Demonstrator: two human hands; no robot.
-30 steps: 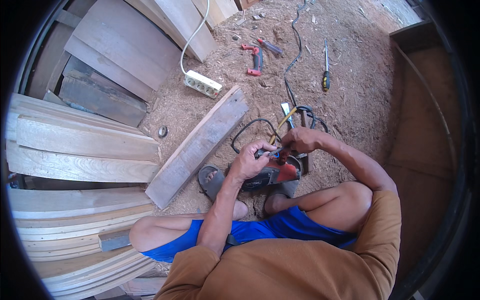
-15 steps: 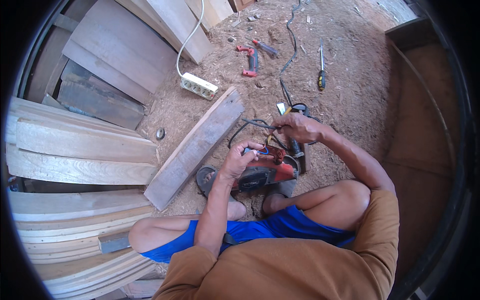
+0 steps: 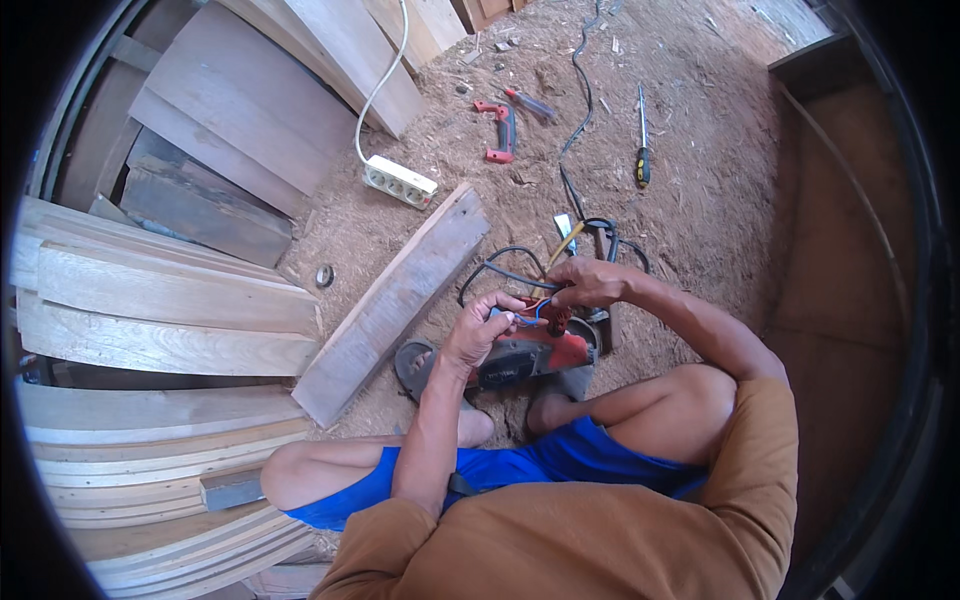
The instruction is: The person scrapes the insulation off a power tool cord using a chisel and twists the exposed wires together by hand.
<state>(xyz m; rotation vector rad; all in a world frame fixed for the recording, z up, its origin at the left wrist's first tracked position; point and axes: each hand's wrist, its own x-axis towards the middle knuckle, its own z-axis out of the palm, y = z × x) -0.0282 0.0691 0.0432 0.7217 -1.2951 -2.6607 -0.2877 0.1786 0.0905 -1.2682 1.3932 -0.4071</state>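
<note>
A red and black power tool point(image 3: 520, 358) rests on the ground between my feet, with its wiring opened up at the top. Above it, my left hand point(image 3: 478, 330) pinches thin blue wire point(image 3: 532, 320) between thumb and fingertips. My right hand point(image 3: 592, 283) is closed on the end of the dark cable point(image 3: 505, 272), close to the left fingertips. An orange-brown wire runs between the two hands. The cable loops away behind the hands. Just past the right hand lie a yellow stick-like piece point(image 3: 567, 243) and a pale flat blade point(image 3: 563, 224).
A wooden plank point(image 3: 395, 305) lies aslant left of the tool. Farther off are a white power strip point(image 3: 400, 181), a red and grey handle cover point(image 3: 503, 131) and screwdrivers, one black and yellow point(image 3: 642, 165). Stacked boards point(image 3: 180, 290) line the left; a tape roll point(image 3: 324, 275) lies nearby.
My right hand has moved down and slightly left, nearer the left fingertips, bringing the cable end with it. The left hand has shifted slightly, still pinching the blue wire.
</note>
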